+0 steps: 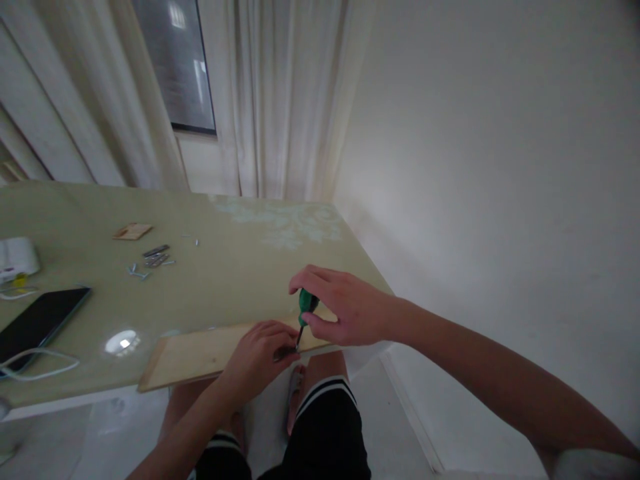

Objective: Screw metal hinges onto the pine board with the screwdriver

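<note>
My right hand [345, 307] is closed around the green handle of a screwdriver [307, 305], which stands nearly upright with its shaft pointing down. Its tip meets a small metal piece, apparently a screw, near the board's front edge. The fingers of my left hand [263, 350] are closed on a small dark metal plate [284, 354], pressing it to the edge of a pale wooden board [195, 353]. This long board lies along the front of the table, partly covered by both hands. Which kind of fitting the plate is, I cannot make out.
On the green-covered table [225, 267] lie several metal plates [157, 253], loose screws [137, 272] and a small wooden piece [133, 231]. A dark tablet or phone [43, 327], a white cable [45, 377] and a white device [17, 259] sit at left. A wall [490, 200] borders the right.
</note>
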Available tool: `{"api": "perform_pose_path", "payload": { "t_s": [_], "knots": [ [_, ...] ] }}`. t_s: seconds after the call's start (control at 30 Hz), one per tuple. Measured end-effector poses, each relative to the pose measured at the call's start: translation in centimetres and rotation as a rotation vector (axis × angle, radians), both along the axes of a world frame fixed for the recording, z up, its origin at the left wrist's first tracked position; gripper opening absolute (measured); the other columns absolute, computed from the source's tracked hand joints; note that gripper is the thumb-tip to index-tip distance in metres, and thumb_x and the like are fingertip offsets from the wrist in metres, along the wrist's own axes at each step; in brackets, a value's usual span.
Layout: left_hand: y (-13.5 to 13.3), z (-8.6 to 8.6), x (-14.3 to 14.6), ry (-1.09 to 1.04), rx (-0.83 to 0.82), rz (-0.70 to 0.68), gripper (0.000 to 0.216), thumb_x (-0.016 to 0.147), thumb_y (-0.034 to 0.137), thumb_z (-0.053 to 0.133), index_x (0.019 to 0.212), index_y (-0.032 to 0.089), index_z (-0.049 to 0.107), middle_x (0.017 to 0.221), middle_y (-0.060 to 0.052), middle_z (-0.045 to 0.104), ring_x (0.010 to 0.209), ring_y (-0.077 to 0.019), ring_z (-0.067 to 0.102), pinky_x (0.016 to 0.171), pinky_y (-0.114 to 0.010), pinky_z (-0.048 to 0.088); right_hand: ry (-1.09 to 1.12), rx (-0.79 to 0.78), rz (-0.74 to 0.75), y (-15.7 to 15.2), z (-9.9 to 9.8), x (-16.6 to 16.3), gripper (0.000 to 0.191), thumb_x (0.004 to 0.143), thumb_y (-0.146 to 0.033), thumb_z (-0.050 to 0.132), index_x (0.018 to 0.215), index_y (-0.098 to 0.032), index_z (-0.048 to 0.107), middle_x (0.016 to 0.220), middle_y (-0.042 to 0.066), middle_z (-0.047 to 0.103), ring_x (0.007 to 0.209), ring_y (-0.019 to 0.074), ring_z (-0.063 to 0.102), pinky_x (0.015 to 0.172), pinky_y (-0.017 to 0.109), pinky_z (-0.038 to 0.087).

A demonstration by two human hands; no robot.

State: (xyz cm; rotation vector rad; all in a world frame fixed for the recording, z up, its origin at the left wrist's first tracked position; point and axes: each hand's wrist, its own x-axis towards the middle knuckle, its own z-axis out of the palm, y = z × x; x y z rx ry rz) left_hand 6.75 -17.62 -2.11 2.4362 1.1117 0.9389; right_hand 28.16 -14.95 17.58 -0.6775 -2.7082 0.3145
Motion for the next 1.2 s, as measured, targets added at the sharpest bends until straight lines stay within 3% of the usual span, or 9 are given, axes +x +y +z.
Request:
{"api": "perform_pose_path", "payload": {
  "t_s": [0.07,0.2,0.37,0.43,0.6,0.8,0.97,1.13,1.2],
  "knots": [
    [0.1,0.0,0.0,-0.002,-0.008,0.005,0.01,0.086,0.024,0.083,0.09,0.025,0.074,0.108,-0.002,0.079,0.102,-0.0235,0.073,0.093,-0.039,0.055,0.024,-0.049,0.035,0.1,-0.2,0.0,0.03,0.098,-0.019,0.064,0.127,-0.021,0.055,0.113,0.007,0.069,0.091,0.0162,0.064,0.082,0.029,0.05],
    [0.2,0.2,0.1,-0.003,0.014,0.007,0.007,0.085,0.024,0.083,0.086,0.026,0.076,0.106,-0.001,0.081,0.102,-0.0235,0.074,0.094,-0.039,0.056,0.145,0.027,-0.014,0.3,-1.6,0.2,0.025,0.101,-0.039,0.068,0.116,-0.02,0.062,0.097,0.003,0.07,0.076,0.0135,0.062,0.07,0.026,0.048],
    [0.0,0.3,0.0,0.016,0.057,0.002,0.004,0.088,0.028,0.08,0.087,0.026,0.077,0.105,-0.001,0.081,0.098,-0.0218,0.075,0.091,-0.036,0.059,0.126,-0.104,0.083,0.4,-1.2,0.5,0.044,0.103,-0.026,0.062,0.145,-0.021,0.053,0.122,0.01,0.071,0.109,0.0181,0.067,0.093,0.031,0.053],
    [-0.1,0.2,-0.1,0.028,0.102,-0.012,0.005,0.092,0.028,0.076,0.088,0.025,0.076,0.107,-0.002,0.081,0.1,-0.0212,0.075,0.091,-0.035,0.06,0.123,-0.138,0.103,0.4,-1.3,0.5,0.048,0.105,-0.023,0.059,0.152,-0.023,0.049,0.125,0.008,0.071,0.109,0.0167,0.067,0.095,0.031,0.053],
    [-0.5,-0.2,-0.2,0.042,0.258,-0.056,0.012,0.101,0.028,0.066,0.097,0.024,0.076,0.11,-0.002,0.081,0.105,-0.0197,0.076,0.099,-0.035,0.061,0.315,0.043,-0.025,0.4,-3.1,0.5,0.037,0.099,-0.045,0.07,0.126,-0.021,0.067,0.095,0.004,0.07,0.083,0.0156,0.065,0.081,0.028,0.054],
    [-0.7,-0.5,0.0,0.044,0.294,-0.045,0.016,0.103,0.028,0.062,0.098,0.023,0.077,0.106,-0.002,0.082,0.104,-0.019,0.077,0.102,-0.035,0.061,0.207,-0.109,0.119,-0.1,-2.9,0.8,0.057,0.107,-0.026,0.054,0.161,-0.026,0.037,0.124,0.01,0.068,0.112,0.0192,0.065,0.099,0.036,0.053],
    [-0.7,-0.4,0.0,0.063,0.311,-0.025,0.017,0.103,0.029,0.063,0.096,0.023,0.077,0.104,-0.002,0.082,0.096,-0.0192,0.078,0.093,-0.033,0.064,0.438,0.049,0.007,-0.3,-4.5,0.0,0.036,0.1,-0.041,0.069,0.132,-0.024,0.066,0.089,0.002,0.065,0.078,0.0145,0.062,0.076,0.026,0.054],
    [-0.9,0.0,0.1,0.056,0.332,-0.039,0.017,0.103,0.028,0.063,0.095,0.022,0.077,0.103,-0.002,0.082,0.099,-0.0201,0.078,0.095,-0.034,0.064,0.292,-0.099,0.144,-0.5,-3.5,0.0,0.054,0.106,-0.027,0.055,0.158,-0.023,0.044,0.113,0.007,0.069,0.103,0.0174,0.065,0.094,0.032,0.054],
    [-0.9,-0.1,0.2,0.057,0.342,-0.036,0.017,0.103,0.028,0.062,0.096,0.022,0.077,0.104,-0.002,0.082,0.098,-0.0201,0.078,0.094,-0.035,0.064,0.314,-0.076,0.127,-0.5,-3.6,0.0,0.047,0.106,-0.028,0.058,0.152,-0.023,0.053,0.106,0.006,0.068,0.095,0.0164,0.065,0.087,0.029,0.054]
  ]
}}
